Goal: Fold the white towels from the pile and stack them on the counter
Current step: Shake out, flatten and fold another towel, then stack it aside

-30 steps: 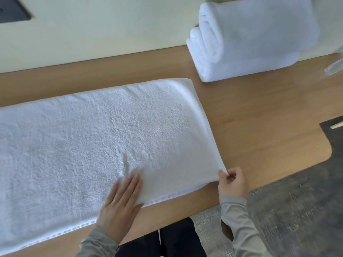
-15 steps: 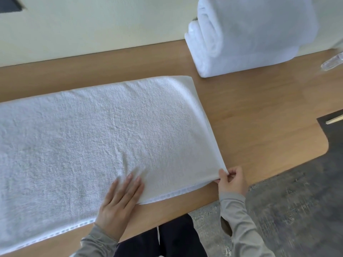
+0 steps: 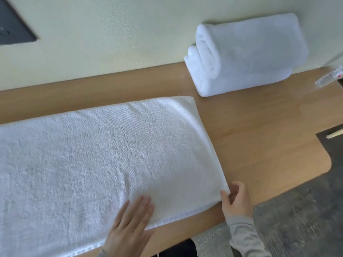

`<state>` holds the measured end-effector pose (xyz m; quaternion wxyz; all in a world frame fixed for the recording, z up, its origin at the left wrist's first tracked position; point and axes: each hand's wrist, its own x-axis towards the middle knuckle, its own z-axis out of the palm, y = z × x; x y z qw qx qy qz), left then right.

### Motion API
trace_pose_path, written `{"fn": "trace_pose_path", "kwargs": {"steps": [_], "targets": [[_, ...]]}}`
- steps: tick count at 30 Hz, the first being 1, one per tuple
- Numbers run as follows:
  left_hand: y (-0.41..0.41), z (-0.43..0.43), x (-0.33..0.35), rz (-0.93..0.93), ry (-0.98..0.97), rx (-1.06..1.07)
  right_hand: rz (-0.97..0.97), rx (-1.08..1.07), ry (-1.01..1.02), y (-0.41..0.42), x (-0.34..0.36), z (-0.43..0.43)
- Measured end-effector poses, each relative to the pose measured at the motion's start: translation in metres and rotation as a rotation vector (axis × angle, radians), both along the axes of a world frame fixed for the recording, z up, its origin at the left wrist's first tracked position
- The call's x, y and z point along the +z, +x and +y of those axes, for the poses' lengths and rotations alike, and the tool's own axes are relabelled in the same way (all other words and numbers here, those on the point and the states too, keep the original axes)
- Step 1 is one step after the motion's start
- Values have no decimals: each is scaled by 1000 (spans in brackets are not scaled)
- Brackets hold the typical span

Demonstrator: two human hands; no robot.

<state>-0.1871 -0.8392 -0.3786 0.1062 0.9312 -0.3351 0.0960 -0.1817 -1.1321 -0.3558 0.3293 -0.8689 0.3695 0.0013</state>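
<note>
The white towel (image 3: 92, 164) lies flat on the wooden counter (image 3: 259, 136). It fills the picture from 9 o'clock to about 4 o'clock, and its left end runs out of the frame. Along its near side a second edge with a woven border shows below the top layer, so the towel seems to be doubled.

The left hand (image 3: 130, 225) is at 6 o'clock. It lies flat on the towel close to the near edge — the fingers are straight and held together, pointing toward 1 o'clock. The right hand (image 3: 236, 203) is at 4 o'clock and pinches the near right corner of the towel between the thumb and the curled fingers. A grey sleeve (image 3: 245, 236) covers its wrist.

At 1 o'clock a stack of folded towels (image 3: 246, 54) stands on the counter against the pale wall (image 3: 111, 34), two thick towels one upon the other. The far right corner of the flat towel is near this stack, with a narrow strip of counter between them.

At 2 o'clock, at the edge of the frame, lies a small clear plastic thing (image 3: 328, 78) — I cannot tell what it is. A dark frame (image 3: 13, 25) is on the wall at 10 o'clock, and grey floor (image 3: 297, 219) shows at 4 to 5 o'clock.
</note>
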Motion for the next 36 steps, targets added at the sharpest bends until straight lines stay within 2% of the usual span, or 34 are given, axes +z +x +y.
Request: {"fn": "trace_pose_path", "kwargs": {"steps": [3,5,9,11,13,15,17,20,25,27,28,30,32,34,36], "targets": [[17,-39,6,79,-35,-27,-3,-121,64,14,9,-15],[31,-71,8,120,17,-48,-57,-15,-14,36,18,-13],[53,-122,9,249,98,-91,-277,580,-134,96,23,30],[55,-132,5,288,165,-132,-264,928,-133,123,15,57],[53,-134,-3,290,203,-154,-213,1219,-249,150,2,73],[52,-133,-8,266,221,-158,-156,1367,-383,180,-12,74],[51,-134,-12,227,181,-154,-150,1370,-474,212,-19,61],[51,-135,-14,217,94,-131,-136,1196,-512,249,-28,32],[52,-133,-10,220,87,-124,69,877,-405,287,-27,3],[52,-132,-9,225,95,-114,69,907,-500,282,-20,7],[52,-132,-8,228,98,-110,6,955,-533,271,-16,13],[51,-132,-7,244,93,-107,-138,1139,-485,240,-11,29],[51,-131,-7,257,90,-106,-168,1364,-449,211,-13,30],[51,-131,-7,248,104,-108,-104,1311,-421,199,-17,15],[51,-131,-5,239,123,-112,-18,1066,-350,195,-16,-4]]}}
